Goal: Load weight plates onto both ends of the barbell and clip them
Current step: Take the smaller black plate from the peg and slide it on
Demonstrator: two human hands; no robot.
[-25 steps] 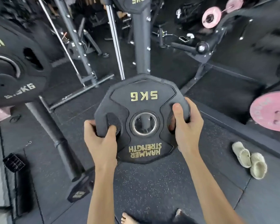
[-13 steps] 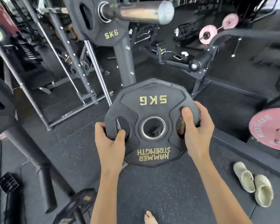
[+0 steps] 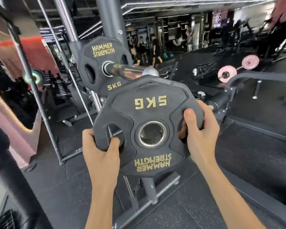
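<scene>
The left grip (image 3: 102,152) and right grip (image 3: 200,136) curl round the handle slots of the 5 kg plate (image 3: 149,103), held just below the barbell sleeve (image 3: 127,71); mid-loading, I reckon, so next its hole must meet the sleeve end

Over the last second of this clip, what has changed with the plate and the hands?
The held plate has come up from low over the floor to the barbell sleeve, its top edge now overlapping the sleeve's end; not yet threaded on. Unchanged: the left hand and right hand grip its side slots, and the loaded plate sits on the sleeve.
</scene>
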